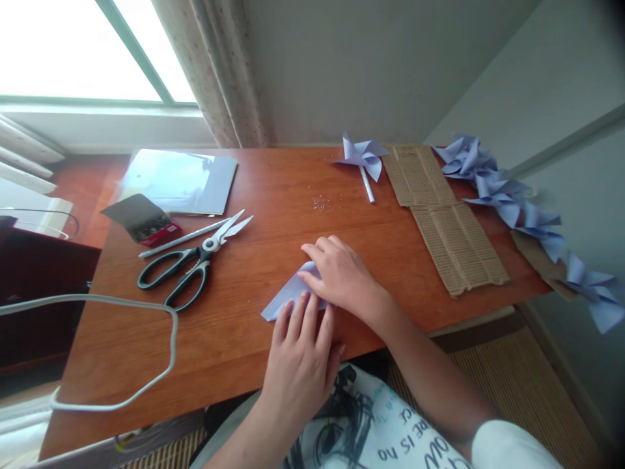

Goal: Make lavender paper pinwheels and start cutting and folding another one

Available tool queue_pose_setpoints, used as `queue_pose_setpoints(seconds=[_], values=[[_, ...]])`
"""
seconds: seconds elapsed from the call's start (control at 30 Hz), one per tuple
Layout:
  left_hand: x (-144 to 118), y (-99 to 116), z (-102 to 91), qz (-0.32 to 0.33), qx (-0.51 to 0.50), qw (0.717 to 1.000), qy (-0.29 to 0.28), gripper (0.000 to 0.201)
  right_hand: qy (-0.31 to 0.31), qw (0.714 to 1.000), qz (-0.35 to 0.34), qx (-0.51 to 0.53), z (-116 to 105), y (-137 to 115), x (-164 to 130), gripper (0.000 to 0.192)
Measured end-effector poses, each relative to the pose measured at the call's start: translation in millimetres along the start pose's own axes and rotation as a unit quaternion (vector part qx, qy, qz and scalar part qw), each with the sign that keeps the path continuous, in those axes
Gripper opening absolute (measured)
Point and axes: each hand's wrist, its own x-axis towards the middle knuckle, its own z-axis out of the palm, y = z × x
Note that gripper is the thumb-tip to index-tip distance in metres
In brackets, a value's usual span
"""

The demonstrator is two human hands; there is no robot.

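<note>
A folded piece of light blue paper (286,296) lies flat on the wooden table (234,339) near its front edge. My left hand (303,355) presses on the paper's near side with the fingers spread. My right hand (342,273) lies flat over the paper's right part, fingers pointing left. Both hands cover much of the sheet.
Black-handled scissors (193,264) and a white stick (183,240) lie to the left, beside a small dark box (141,218) and a stack of blue paper (178,181). A finished blue pinwheel (362,158) and corrugated cardboard (446,218) lie at the right, with several pinwheels (517,205) beyond. A white cable (161,352) loops at the left.
</note>
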Motion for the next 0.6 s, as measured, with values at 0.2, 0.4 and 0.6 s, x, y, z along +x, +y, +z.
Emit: queue_pose_setpoints(seconds=[0.2,0.4,0.6], values=[[2,-1,-1.3,0.009,-0.005,1.0,0.019,0.052,0.025,0.987,0.097,0.129,5,18,-5,0.056],[5,-4,-5.2,0.022,-0.019,0.999,0.04,0.048,0.004,0.971,0.088,0.223,3,34,-20,0.007],[32,-36,-25.8,0.022,-0.089,0.992,0.084,0.044,0.009,0.942,0.05,0.331,-4,40,-35,0.008]])
